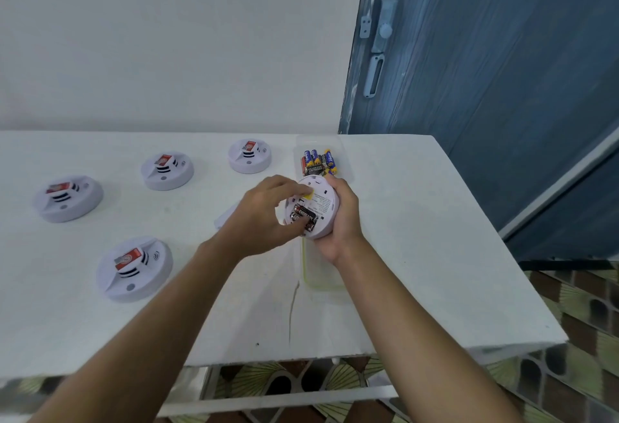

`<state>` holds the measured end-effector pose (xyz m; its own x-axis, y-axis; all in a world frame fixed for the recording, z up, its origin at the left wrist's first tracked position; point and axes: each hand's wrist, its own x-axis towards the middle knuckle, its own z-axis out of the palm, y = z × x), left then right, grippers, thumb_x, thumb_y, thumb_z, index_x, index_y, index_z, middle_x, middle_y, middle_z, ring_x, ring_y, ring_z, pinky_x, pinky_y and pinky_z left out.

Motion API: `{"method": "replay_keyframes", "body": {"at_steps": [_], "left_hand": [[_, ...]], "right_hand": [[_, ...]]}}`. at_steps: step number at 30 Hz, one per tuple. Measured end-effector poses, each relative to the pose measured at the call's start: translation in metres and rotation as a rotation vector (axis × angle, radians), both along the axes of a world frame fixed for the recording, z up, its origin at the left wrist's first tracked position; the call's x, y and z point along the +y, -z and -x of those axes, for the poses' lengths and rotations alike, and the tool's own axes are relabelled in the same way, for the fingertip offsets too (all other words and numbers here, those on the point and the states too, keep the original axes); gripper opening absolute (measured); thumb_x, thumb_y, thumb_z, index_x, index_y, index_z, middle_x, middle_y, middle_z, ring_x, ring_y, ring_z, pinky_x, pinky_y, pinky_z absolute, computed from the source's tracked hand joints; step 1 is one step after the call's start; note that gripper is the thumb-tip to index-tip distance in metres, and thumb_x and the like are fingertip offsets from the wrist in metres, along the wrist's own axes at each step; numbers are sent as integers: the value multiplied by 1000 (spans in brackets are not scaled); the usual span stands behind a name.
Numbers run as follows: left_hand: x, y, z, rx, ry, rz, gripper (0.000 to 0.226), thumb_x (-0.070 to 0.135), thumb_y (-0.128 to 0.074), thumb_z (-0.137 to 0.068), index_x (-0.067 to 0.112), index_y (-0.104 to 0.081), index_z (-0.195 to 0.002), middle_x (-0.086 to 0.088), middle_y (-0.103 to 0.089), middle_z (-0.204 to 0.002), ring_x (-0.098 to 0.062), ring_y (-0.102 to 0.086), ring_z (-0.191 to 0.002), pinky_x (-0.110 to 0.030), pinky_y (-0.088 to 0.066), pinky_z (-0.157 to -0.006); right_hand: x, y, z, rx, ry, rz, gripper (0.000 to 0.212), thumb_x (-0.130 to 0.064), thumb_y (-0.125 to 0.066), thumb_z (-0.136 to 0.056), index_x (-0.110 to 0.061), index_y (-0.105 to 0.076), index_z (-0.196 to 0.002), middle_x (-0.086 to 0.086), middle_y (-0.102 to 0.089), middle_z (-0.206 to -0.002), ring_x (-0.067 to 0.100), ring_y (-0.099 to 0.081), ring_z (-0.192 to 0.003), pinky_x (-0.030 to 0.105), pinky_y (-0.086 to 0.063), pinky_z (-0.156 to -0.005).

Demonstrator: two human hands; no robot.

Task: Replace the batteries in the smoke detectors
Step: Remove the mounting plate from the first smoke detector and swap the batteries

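R hand (341,218) grips upturned smoke detector (323,200) above desk (418,221); L hand (261,218) pinches at batteries (306,216) in its open compartment. Four more detectors (134,268) sit face-up on the left; clear tray (346,168) w/ loose batteries (316,159) just behind.

We see a white table (418,221) across the lower frame, a thin crack (294,302) near its front. On it rest a smoke detector (68,198) at far left, a second detector (134,268) lower left, a third detector (166,169) and a fourth detector (249,155) further back. At upper centre sits a clear tray (346,168) of batteries (318,161) (another clear container (323,285) lies below it).
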<state>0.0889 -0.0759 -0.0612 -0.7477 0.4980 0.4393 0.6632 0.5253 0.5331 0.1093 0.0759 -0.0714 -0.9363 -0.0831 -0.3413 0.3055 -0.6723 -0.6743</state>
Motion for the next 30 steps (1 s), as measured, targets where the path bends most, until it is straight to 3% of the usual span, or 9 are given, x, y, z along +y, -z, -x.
{"method": "replay_keyframes", "body": {"at_steps": [9,14,19,22,30], "left_hand": [[10,4,-7,-83,-79,-127,46,46,-72,-72,23,-69,-112,8,-65,-100,-2,-59,-92,-11,-47,-72],[13,8,-10,-181,-184,-170,30,38,-82,-72,24,-69,-95,13,-66,-96,1,-57,-90,-8,-43,-68],[21,10,-13,-356,-238,-257,29,33,-82,-73,23,-68,-96,10,-68,-96,1,-62,-88,-13,-49,-69],[24,11,-12,-455,-251,-305,30,31,-83,-71,21,-69,-96,8,-69,-95,-2,-62,-89,-12,-47,-65],[28,8,-7,-448,-259,-202,30,38,-82,-64,27,-66,-87,11,-68,-90,0,-61,-85,-13,-42,-66]], "right_hand": [[4,1,-3,33,38,-10,42,-47,-49,-91,-18,-64,-116,9,-66,-96,23,-63,-88,34,-46,-72],[5,-1,-3,80,99,11,40,-44,-52,-89,-14,-64,-114,10,-61,-98,23,-59,-85,32,-45,-71],[4,-3,0,86,143,-22,67,-45,-60,-78,-7,-58,-133,11,-61,-109,25,-61,-94,31,-55,-71],[4,-1,2,82,164,-57,69,-45,-61,-76,-8,-57,-134,11,-61,-110,26,-60,-99,30,-54,-70],[5,2,2,105,216,-127,72,-46,-67,-69,-8,-60,-129,11,-63,-110,26,-62,-100,33,-52,-73]]}}
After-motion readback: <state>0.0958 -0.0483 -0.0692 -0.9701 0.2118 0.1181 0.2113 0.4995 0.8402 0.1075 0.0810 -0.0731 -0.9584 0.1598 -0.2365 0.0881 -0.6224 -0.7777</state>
